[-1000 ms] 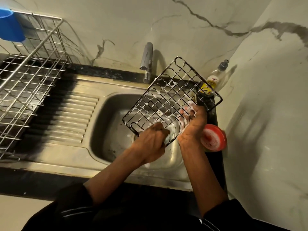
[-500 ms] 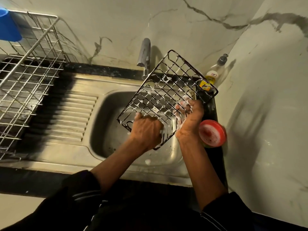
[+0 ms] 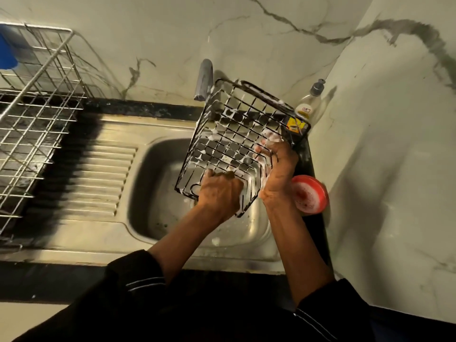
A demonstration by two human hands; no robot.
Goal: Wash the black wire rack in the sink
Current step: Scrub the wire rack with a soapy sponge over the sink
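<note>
The black wire rack (image 3: 237, 141) is held tilted above the right half of the sink (image 3: 158, 193), its far edge raised toward the marble wall and its near corner dipping over the basin. White soap foam clings to many of its wires, thickest along the near and right sides. The left hand (image 3: 219, 191) is clenched around the rack's near edge, fingers wrapped over the wire and knuckles up. The right hand (image 3: 278, 174) presses against the rack's right side with its fingers curled over something pale and sudsy; it looks like a scrubbing pad, though the foam and blur make it hard to be sure. Both forearms reach in from dark sleeves (image 3: 138, 275) pushed up the arms.

The tap (image 3: 204, 79) stands just behind the rack's far left corner, its spout close to the wire. Behind the far right corner, in the angle of the two walls, sits a clear soap bottle (image 3: 309, 102) with a grey pump top and a yellow label that shows through the rack's wires. A round red tub (image 3: 311, 195) lies on the black counter just right of the right wrist, its open face smeared white. A blob of foam rests on the sink's front rim. The ribbed drainboard (image 3: 98, 178) stretches left of the basin, and beyond it a silver wire dish rack (image 3: 37, 114) stands, with a blue item (image 3: 6, 53) at its far left edge.
</note>
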